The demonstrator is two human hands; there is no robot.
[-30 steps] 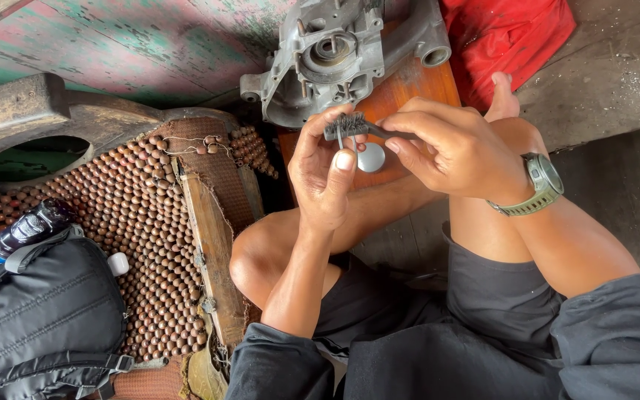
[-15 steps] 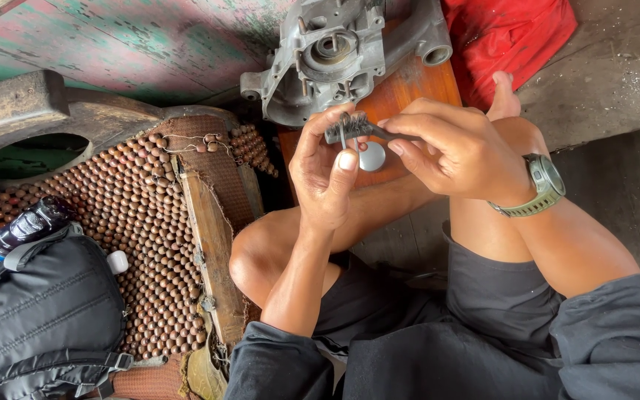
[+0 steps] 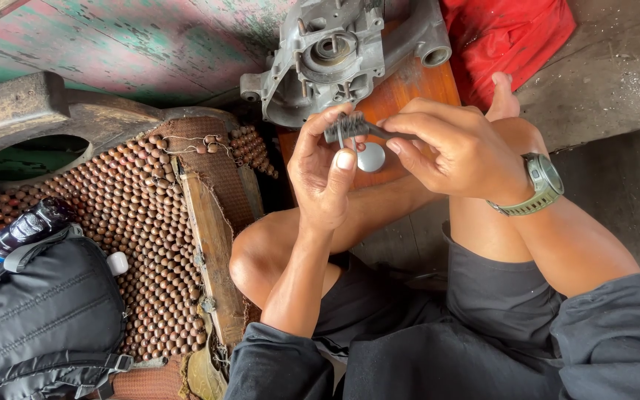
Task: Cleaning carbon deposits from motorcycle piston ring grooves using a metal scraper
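Wooden beads strung into a seat mat [image 3: 135, 244] cover the ground from 8 to 10 o'clock, with a black backpack [image 3: 35, 318] lying on the mat's lower corner and a dark bottle [image 3: 9, 237] tucked along the pack's top edge; the bottle's far end is cut off by the frame. At 12 o'clock a grey cast-metal engine casing [image 3: 335, 52] rests on an orange-brown wooden board [image 3: 409, 85], close enough to reach from where the person sits cross-legged, and a red cloth [image 3: 512, 37] lies behind the casing at 1 o'clock.

Near the centre, slightly toward 12 o'clock, the left hand [image 3: 324, 174] is raised with fingers curled, pinching a small engine valve [image 3: 368, 155] by its thin stem so that the round pale disc faces up toward the camera, seemingly so its surface can be worked on. The right hand [image 3: 457, 152], with a green wristwatch [image 3: 542, 185] on its wrist, closes its fingertips around the handle of a small dark wire brush [image 3: 350, 127], bristles set against the valve stem just above the disc.

Most of the stem is hidden behind the left thumb and the brush, and the brush handle disappears inside the right fingers.
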